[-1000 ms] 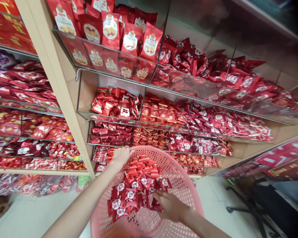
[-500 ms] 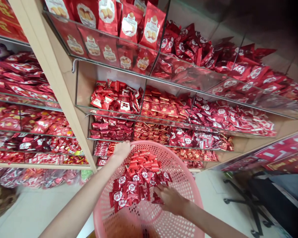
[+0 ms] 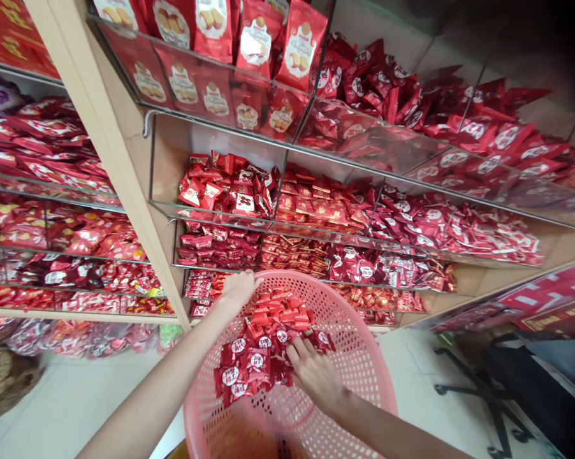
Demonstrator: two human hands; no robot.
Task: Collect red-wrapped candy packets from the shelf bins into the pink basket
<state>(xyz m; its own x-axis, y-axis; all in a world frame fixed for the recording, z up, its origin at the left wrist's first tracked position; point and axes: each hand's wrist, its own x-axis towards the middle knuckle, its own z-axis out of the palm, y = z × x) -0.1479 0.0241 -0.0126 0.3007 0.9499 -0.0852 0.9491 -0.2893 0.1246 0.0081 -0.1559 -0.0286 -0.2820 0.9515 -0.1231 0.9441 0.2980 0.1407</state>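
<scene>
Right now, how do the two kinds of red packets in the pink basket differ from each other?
The bright packets are small, orange-red and blocky; the dark packets are bigger, deeper red and pillow-shaped, with a round white mark. The bright packets lie at the far side of the pink basket, near the left hand gripping its rim; the dark packets lie nearer, under the fingertips of the right hand. Both are shiny and heaped loose.

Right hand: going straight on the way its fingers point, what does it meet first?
The packets in the basket: the right hand points up-left into the pile, fingertips apparently already touching it.
</scene>
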